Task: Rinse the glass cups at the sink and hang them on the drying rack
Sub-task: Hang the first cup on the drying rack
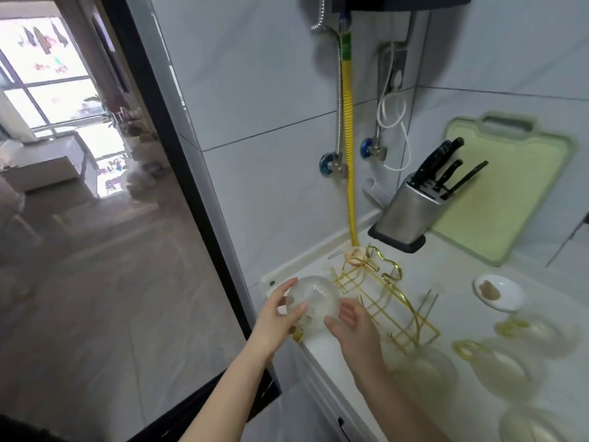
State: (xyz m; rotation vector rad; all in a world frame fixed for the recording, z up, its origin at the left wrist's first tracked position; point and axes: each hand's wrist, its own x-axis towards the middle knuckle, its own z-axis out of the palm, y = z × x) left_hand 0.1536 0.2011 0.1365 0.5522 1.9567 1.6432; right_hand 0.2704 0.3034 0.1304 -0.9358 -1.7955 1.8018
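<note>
A clear round glass cup (314, 299) is held bottom-up between both hands at the left end of the white counter (446, 269). My left hand (279, 317) grips its left side with thumb and fingers curled on the glass. My right hand (353, 323) cups its right side. Its yellow handle (298, 337) shows below the left hand. The gold wire drying rack (385, 298) stands just right of the cup, with no cup on its prongs. Several more glass cups with yellow handles (500, 365) stand blurred on the counter at the right.
A steel knife block (411, 215) and a green cutting board (497, 193) lean against the wall behind the rack. A small white dish (498, 293) sits right of the rack. A yellow hose (349, 129) runs down the tiled wall. A black-framed glass door (178, 173) stands at left.
</note>
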